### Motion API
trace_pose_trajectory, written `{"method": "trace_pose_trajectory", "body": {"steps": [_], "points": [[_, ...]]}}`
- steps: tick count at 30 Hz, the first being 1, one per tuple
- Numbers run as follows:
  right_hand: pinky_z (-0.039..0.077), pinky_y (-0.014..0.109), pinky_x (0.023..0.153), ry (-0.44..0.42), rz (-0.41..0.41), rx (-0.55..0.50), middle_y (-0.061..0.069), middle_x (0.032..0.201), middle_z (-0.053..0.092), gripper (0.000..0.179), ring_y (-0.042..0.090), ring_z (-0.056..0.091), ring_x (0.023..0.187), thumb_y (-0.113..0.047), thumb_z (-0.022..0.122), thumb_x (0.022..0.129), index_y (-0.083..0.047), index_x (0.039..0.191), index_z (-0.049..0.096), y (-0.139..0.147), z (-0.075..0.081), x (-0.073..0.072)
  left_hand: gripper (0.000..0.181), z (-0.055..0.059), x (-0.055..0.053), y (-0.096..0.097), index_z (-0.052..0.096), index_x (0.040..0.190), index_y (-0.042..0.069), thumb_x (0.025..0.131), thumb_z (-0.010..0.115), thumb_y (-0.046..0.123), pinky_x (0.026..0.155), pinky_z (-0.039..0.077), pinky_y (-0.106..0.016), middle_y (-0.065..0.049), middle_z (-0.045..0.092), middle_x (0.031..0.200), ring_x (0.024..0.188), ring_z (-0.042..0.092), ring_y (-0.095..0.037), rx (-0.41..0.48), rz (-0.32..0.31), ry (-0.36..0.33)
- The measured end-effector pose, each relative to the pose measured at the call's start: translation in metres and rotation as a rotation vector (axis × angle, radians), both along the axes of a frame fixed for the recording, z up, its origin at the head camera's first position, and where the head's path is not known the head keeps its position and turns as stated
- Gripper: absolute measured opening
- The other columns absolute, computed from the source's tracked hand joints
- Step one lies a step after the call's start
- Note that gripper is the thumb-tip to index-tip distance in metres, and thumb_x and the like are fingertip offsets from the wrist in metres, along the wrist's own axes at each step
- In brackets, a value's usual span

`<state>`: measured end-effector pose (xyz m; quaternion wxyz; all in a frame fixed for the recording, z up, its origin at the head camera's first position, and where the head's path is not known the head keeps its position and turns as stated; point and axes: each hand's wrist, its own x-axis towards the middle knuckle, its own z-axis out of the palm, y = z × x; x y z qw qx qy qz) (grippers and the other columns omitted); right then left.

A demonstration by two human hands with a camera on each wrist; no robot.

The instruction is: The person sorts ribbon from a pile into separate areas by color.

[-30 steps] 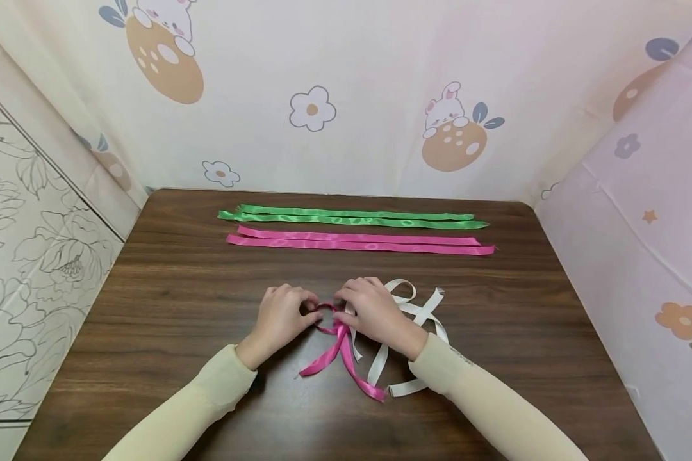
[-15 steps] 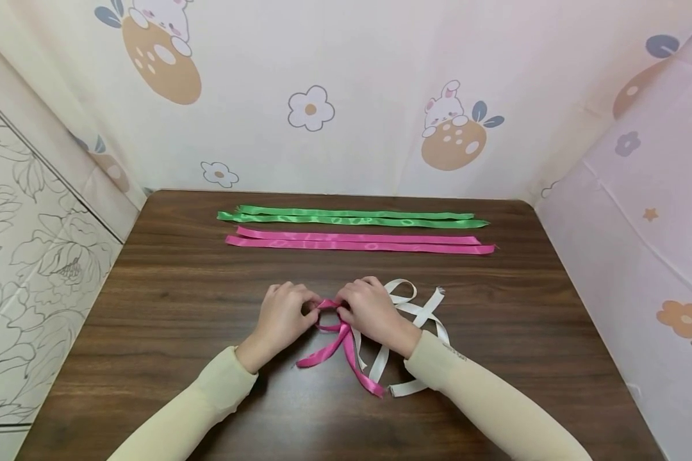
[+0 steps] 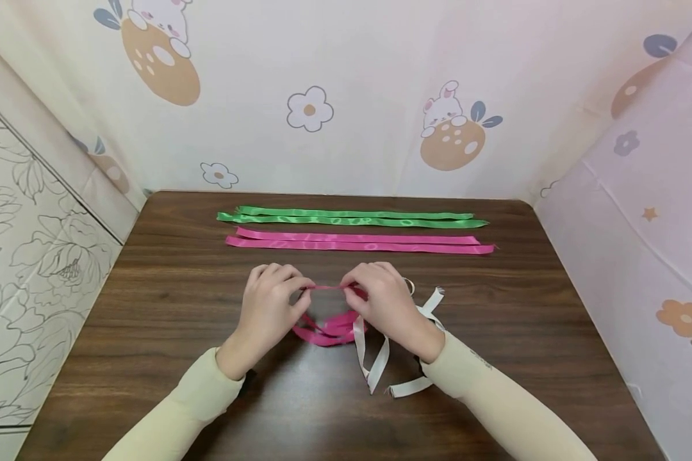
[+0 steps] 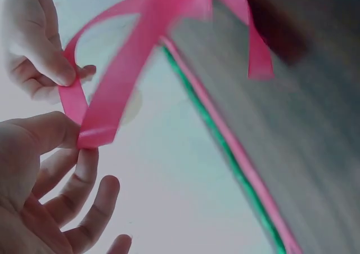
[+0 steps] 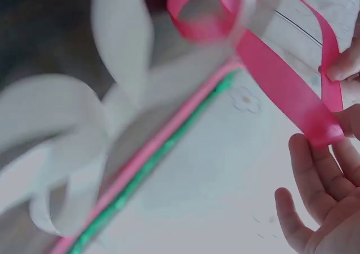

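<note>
In the head view, a pink satin ribbon [image 3: 327, 337] is looped between my two hands, lifted a little toward the table's far side. Left thumb and fingertips of my left hand [image 3: 270, 310] pinch one end of a short taut stretch. My right hand [image 3: 385, 306] pinches the other end. Both wrist views show the pink ribbon [image 4: 121, 90] folded over at the fingertips, with its loops hanging away. A white ribbon [image 3: 411, 387] trails below and beside my right hand, partly hidden by it. Whether it is tied to the pink one, I cannot tell.
Two green ribbons [image 3: 346, 220] lie straight along the back of the brown wooden table [image 3: 167, 320]. Just in front of them, two pink ribbons [image 3: 352, 244] lie parallel. A patterned curtain [image 3: 369, 96] stands behind the table.
Both hands have moved away from me and slightly apart, stretching the ribbon between them. The loop has widened, and the pink tails and part of the white ribbon have been drawn along.
</note>
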<state>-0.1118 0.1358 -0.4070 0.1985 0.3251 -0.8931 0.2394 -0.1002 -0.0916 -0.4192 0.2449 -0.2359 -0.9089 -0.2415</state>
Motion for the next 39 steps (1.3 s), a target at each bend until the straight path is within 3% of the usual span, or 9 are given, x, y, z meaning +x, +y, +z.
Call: {"method": "trace_pose_trajectory", "body": {"steps": [13, 20, 31, 39], "points": [[0.055, 0.040, 0.085, 0.109, -0.002, -0.095, 0.002, 0.087, 0.077, 0.013, 0.017, 0.070, 0.083, -0.005, 0.085, 0.081, -0.010, 0.092, 0.080, 0.026, 0.038, -0.004, 0.009, 0.031, -0.004, -0.010, 0.081, 0.086, 0.012, 0.081, 0.079, 0.004, 0.091, 0.048, -0.051, -0.005, 0.076, 0.085, 0.084, 0.065, -0.028, 0.095, 0.006, 0.173], [0.055, 0.040, 0.084, 0.129, -0.023, -0.110, 0.003, 0.089, 0.077, 0.014, 0.018, 0.071, 0.084, -0.003, 0.086, 0.080, -0.009, 0.092, 0.080, 0.044, 0.047, -0.006, 0.011, 0.040, -0.006, -0.018, 0.081, 0.090, 0.009, 0.081, 0.081, 0.005, 0.091, 0.046, -0.053, -0.008, 0.078, 0.087, 0.085, 0.066, -0.029, 0.103, 0.022, 0.201], [0.053, 0.041, 0.088, 0.147, -0.099, -0.136, 0.008, 0.091, 0.078, 0.018, 0.024, 0.071, 0.086, 0.004, 0.084, 0.079, -0.005, 0.094, 0.080, 0.080, 0.057, -0.007, 0.011, 0.040, -0.010, -0.035, 0.081, 0.093, 0.007, 0.083, 0.081, 0.003, 0.096, 0.045, -0.055, -0.008, 0.079, 0.089, 0.087, 0.067, -0.031, 0.089, 0.078, 0.218], [0.047, 0.033, 0.083, 0.127, -0.183, -0.149, 0.008, 0.092, 0.078, 0.019, 0.025, 0.069, 0.086, 0.007, 0.081, 0.081, -0.004, 0.097, 0.081, 0.109, 0.059, -0.006, 0.011, 0.032, -0.013, -0.046, 0.081, 0.094, 0.007, 0.083, 0.081, 0.002, 0.095, 0.045, -0.055, -0.008, 0.078, 0.086, 0.085, 0.067, -0.032, 0.072, 0.095, 0.215]]}}
